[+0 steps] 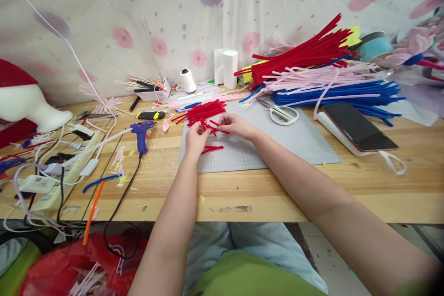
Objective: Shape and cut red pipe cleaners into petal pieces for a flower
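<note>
Over the left part of a grey cutting mat (294, 143), my left hand (197, 138) pinches short red pipe cleaners (214, 128) between thumb and fingers. Close beside it, my right hand (234, 126) has its fingertips closed on the right ends of the same red pieces. How many pieces are held is hard to make out. A bent red pipe cleaner piece (212, 149) lies on the mat just below the hands. Behind them rests a pile of cut red pipe cleaners (206, 111). White-handled scissors (282, 114) lie farther right on the mat.
Bundles of red (301, 55), pink and blue pipe cleaners (333, 95) stand at the back right. A phone (359, 127) leans on a white stand. To the left are a blue glue gun (140, 135), a utility knife (150, 115) and a power strip (69, 166) with tangled cables.
</note>
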`<state>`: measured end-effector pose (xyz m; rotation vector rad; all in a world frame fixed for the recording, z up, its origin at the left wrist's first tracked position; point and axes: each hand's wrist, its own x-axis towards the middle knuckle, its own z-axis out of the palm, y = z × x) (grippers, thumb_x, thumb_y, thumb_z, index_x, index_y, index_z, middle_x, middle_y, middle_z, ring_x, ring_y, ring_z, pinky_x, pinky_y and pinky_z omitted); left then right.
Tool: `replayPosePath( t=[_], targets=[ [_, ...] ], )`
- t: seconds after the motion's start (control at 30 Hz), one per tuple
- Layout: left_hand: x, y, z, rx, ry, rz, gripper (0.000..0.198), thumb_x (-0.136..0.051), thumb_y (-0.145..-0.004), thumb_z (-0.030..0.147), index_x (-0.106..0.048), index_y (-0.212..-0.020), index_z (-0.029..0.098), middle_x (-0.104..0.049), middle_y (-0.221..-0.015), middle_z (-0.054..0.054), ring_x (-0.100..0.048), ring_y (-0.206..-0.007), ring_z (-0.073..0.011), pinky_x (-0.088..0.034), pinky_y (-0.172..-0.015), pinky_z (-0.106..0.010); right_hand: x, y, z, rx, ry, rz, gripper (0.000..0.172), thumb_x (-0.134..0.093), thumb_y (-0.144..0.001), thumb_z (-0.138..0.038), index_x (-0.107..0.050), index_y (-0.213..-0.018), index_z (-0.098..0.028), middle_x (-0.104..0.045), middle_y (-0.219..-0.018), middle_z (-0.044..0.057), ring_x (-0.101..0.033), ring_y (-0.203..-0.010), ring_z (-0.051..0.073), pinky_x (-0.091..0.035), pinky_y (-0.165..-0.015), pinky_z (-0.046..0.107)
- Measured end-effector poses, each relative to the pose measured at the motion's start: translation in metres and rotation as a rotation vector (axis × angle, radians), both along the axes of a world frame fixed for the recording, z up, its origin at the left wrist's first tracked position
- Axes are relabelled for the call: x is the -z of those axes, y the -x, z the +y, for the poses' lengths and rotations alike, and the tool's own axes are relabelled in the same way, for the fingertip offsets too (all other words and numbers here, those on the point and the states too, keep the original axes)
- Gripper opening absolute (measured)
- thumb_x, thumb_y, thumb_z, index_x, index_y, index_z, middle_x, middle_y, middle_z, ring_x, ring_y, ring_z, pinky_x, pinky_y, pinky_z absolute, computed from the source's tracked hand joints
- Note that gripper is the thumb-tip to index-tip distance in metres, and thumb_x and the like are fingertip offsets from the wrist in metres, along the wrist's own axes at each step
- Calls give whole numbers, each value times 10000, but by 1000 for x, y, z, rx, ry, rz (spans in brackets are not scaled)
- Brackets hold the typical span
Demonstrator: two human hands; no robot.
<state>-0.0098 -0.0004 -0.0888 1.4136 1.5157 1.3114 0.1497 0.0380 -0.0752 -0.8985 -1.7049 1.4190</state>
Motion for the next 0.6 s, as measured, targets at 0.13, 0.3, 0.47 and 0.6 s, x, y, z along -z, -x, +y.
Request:
replayPosePath(
  t=[0.13, 0.3, 0.47, 0.6],
  targets=[
    [-2, -1, -3, -76, -102, 243, 195, -611, -668, 212, -630, -861, 191, -602, -689, -5, -505, -590, -106, -404, -589, -220, -2, 3, -3, 36, -47, -94, 211, -661, -608, -294, -509, -650, -153, -519, -559, -36, -423, -504, 64, -316, -480, 196],
    [-7, -9, -9, -148, -140, 440, 198, -584, -670, 177, -623, -863, 201, -603, -787, -31, -508, -626, -135, -408, -662, -267, 0, 12, -6, 167, -92, -167, 134, -629, -626, -225, -514, -631, -156, -541, -599, -26, -466, -561, 78, -362, -530, 204],
    [-10, -16, -14, -136, -166, 313, 317, -596, -667, 165, -614, -977, 230, -617, -867, -46, -532, -704, -165, -411, -749, -301, -1, 19, -9, 320, -12, -137, 143, -621, -616, -148, -479, -609, -171, -517, -522, -41, -457, -477, 74, -348, -456, 201],
    [-13, -16, -18, -91, -168, 196, 393, -615, -675, 173, -593, -1055, 269, -621, -933, -37, -546, -781, -171, -401, -812, -302, -7, 23, -14, 234, 199, 72, 200, -625, -662, -147, -433, -626, -185, -501, -435, -50, -463, -387, 74, -366, -384, 188]
  ],
)
